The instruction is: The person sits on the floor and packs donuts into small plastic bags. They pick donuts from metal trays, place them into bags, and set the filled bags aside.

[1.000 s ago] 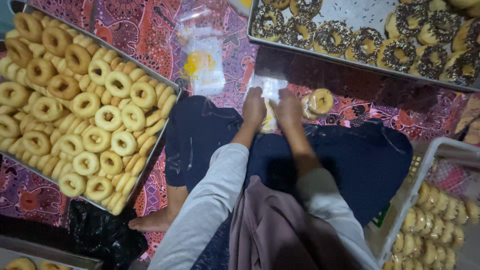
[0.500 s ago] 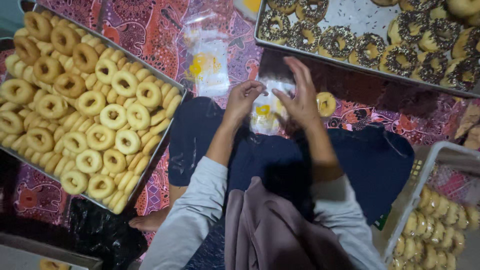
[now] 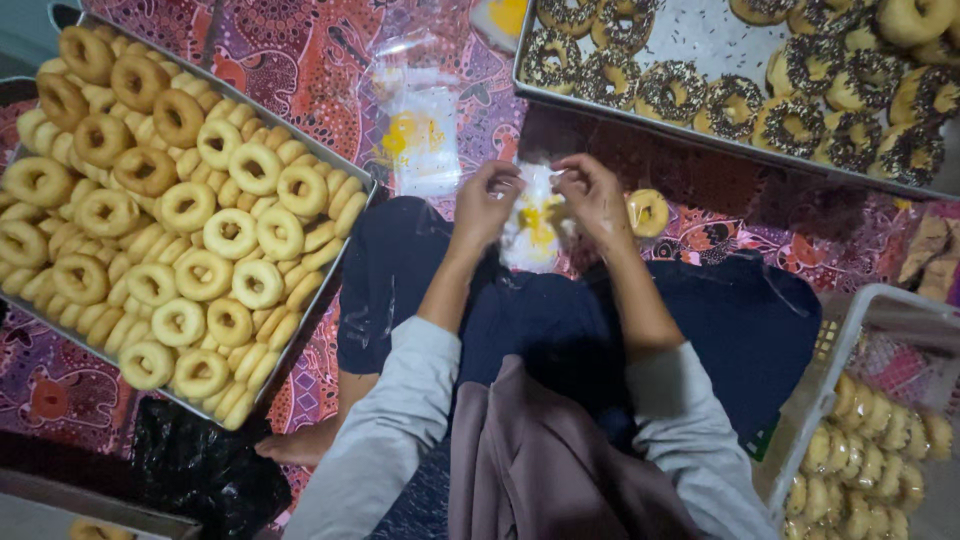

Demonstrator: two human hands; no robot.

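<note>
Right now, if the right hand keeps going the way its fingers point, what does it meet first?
The right hand points left at the clear plastic bag it already pinches; past that, the left hand. Depth is hard to judge.

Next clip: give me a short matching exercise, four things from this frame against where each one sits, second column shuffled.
Things:
1. plain ring doughnuts
2. sprinkled doughnuts
3. small plastic bag
4. white basket

Places:
A. lower right corner, beside the person's knee
B. metal tray on the left
C. metal tray along the top right
D. between the left hand and right hand

Pairs: 1-B, 2-C, 3-D, 4-A
</note>
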